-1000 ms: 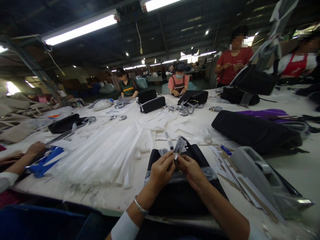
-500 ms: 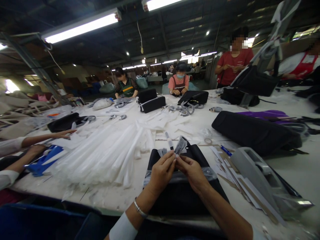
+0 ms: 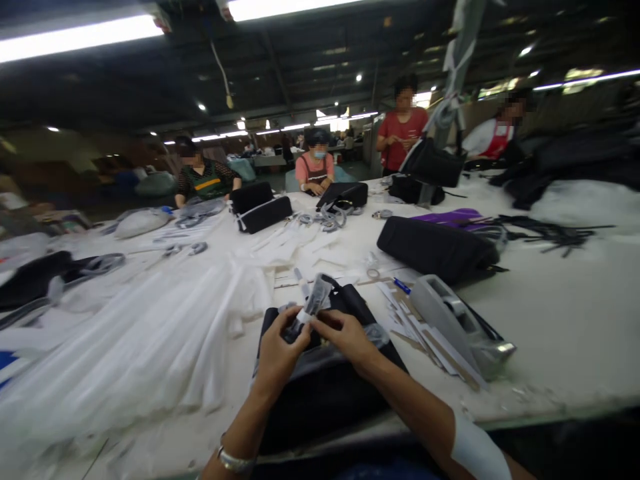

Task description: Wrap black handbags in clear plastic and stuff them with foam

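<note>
Before me on the table lies a black bag (image 3: pixel 320 400), with a strip of clear plastic across it. Over its upper part, a plastic-wrapped strap (image 3: pixel 316 299) with a white band near its lower end sticks up between my hands. My left hand (image 3: pixel 281 350) grips the strap's lower end between thumb and fingers. Close beside it, my right hand (image 3: pixel 345 337) pinches at the same wrapping with thumb and forefinger. Just behind them a pale marker-like stick (image 3: pixel 301 281) points upward; its lower part is hidden.
Rolled white plastic sheets (image 3: pixel 150 333) cover the table on my left. To my right are a grey tape dispenser (image 3: pixel 457 327), paper strips (image 3: pixel 425 340), a blue pen (image 3: pixel 401 286) and another black bag (image 3: pixel 440 250). Several people work across the table.
My view has turned right, so the scene sits further left. My left hand's fingers have spread around the wrapped strap, and its white band now shows. The co-worker's hands at left are out of view.
</note>
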Available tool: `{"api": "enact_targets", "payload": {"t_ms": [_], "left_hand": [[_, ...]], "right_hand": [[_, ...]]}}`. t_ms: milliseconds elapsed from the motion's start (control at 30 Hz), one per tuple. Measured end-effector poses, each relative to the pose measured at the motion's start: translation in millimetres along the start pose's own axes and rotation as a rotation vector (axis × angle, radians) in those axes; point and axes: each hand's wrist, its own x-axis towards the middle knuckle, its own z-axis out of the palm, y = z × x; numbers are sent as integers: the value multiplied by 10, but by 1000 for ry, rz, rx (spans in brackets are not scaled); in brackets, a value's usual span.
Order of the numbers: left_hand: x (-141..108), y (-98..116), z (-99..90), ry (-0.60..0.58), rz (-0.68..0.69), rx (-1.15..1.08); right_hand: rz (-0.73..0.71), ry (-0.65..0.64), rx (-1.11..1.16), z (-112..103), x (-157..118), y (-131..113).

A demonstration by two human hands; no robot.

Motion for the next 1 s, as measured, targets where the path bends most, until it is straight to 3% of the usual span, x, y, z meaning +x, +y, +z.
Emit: {"api": "enact_targets", "payload": {"t_ms": [100, 200, 300, 400, 500, 633, 733, 833, 900, 1000], "left_hand": [[22, -71, 30, 87, -44, -35], [81, -128, 32, 131, -97, -98], [139, -144, 21, 115, -128, -172], [186, -155, 20, 117, -130, -223], [216, -188, 29, 127, -127, -235], [225, -228, 36, 99, -112, -251], [218, -238, 33, 85, -104, -252], [213, -247, 35, 101, -108, -250], [210, -253, 40, 104, -112, -245], [207, -253, 46, 97, -118, -248]], "right_hand": [[-257, 113, -455, -510, -89, -73], [-393, 401, -930, -1364, -353, -105], [-269, 698, -1257, -2222, -704, -36], [9, 731, -1241, -2705, -969, 57], [255, 640, -861, -2765, -1091, 55], [213, 697, -413, -2610, -1149, -147], [124, 755, -311, -2518, -1244, -367], [196, 746, -255, -2454, -1405, -495], [320, 724, -221, -2432, -1519, -459], [431, 763, -171, -2447, -1649, -221]]}}
